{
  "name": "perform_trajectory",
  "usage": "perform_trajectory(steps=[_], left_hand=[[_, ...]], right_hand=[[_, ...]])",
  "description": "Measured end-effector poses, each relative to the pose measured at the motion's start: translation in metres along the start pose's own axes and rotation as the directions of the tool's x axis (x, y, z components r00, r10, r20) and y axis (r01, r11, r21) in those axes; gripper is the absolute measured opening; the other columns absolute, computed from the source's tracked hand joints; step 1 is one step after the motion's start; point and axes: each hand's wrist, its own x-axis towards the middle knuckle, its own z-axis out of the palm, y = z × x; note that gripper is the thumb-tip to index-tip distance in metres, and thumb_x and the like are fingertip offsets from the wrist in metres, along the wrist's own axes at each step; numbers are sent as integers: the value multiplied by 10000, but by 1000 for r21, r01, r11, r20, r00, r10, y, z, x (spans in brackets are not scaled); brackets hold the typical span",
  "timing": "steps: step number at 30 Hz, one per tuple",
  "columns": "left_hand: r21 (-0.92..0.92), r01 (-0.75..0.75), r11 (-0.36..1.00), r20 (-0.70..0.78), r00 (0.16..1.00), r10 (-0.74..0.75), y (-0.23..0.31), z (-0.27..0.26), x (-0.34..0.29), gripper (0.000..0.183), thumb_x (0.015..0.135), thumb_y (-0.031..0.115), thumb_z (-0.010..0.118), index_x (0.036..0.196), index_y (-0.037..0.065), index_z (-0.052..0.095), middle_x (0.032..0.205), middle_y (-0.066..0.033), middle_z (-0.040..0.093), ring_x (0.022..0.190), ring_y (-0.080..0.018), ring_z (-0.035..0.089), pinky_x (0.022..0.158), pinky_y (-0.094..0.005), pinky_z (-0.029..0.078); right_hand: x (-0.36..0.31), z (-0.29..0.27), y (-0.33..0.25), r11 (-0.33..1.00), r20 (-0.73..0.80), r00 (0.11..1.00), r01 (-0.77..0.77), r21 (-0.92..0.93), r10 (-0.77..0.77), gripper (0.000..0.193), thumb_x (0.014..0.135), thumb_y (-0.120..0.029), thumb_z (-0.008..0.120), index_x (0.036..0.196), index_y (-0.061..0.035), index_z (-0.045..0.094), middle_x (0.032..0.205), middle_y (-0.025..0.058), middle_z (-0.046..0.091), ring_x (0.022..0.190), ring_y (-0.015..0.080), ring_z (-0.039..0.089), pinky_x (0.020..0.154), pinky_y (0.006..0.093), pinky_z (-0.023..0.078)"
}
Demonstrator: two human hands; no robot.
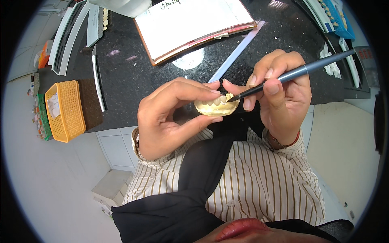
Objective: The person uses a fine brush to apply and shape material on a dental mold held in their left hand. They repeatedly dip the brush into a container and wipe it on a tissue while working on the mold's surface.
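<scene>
A pale yellow dental cast [217,108] with a row of teeth along its upper side is held up in front of my chest, near the table's front edge. My left hand [170,111] grips it from the left, thumb below and fingers above. In my right hand [281,83] is a slim brush [300,72] with a dark blue handle and black ferrule, held like a pen. Its dark tip touches or nearly touches the teeth. The fingers of my right hand are close to the cast's right end; whether they touch it I cannot tell.
An open notebook [194,26] lies beyond my hands on the black speckled table [121,77]. A pale blue strip [239,50] runs beside it. At the left stand a yellow basket [67,111] and a white-grey strip [98,81]. Crumpled tissue [331,60] and a blue tray [344,26] lie right.
</scene>
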Motion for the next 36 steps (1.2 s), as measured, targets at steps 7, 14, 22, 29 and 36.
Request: perform_trajectory(steps=[7, 14, 22, 29, 36], left_hand=[[28, 6, 1000, 2, 1000, -6, 0, 0, 1, 301, 662, -26, 750, 930, -62, 619, 917, -161, 638, 928, -265, 631, 836, -346, 510], [15, 12, 1000, -7, 1000, -12, 1, 0, 0, 300, 659, -23, 753, 926, -58, 621, 916, -162, 638, 917, -257, 633, 837, -349, 511], [27, 23, 999, -17, 1000, -23, 1, 0, 0, 305, 653, -19, 757, 925, -53, 623, 906, -160, 643, 901, -249, 636, 835, -349, 514], [22, 24, 999, -14, 1000, -24, 1, 0, 0, 305, 655, -20, 756, 927, -53, 623, 912, -161, 640, 911, -252, 635, 832, -343, 514], [12, 29, 1000, -2, 1000, -29, 2, -1, 0, 303, 662, -26, 751, 934, -56, 620, 920, -162, 636, 930, -259, 631, 835, -340, 514]], right_hand=[[1, 0, 0, 1000, -12, 1000, -8, 9, 9, 208, 916, -177, 513, 921, -16, 383, 843, 109, 470, 571, 107, 571, 716, 396, 587], [1, 0, 0, 1000, -7, 1000, -12, 3, 12, 205, 916, -174, 510, 919, -16, 380, 837, 109, 471, 564, 107, 570, 714, 397, 587], [1, 2, 1, 1000, -15, 1000, -11, -2, 10, 220, 911, -186, 522, 916, -16, 383, 833, 109, 476, 551, 99, 562, 706, 395, 589], [1, 2, 2, 1000, -12, 1000, 10, -14, -10, 219, 911, -186, 522, 916, -15, 384, 830, 108, 477, 544, 99, 564, 706, 394, 589], [1, 2, 1, 1000, -10, 1000, 13, -17, -14, 215, 913, -185, 517, 914, -13, 387, 825, 106, 476, 542, 96, 565, 701, 392, 590]])
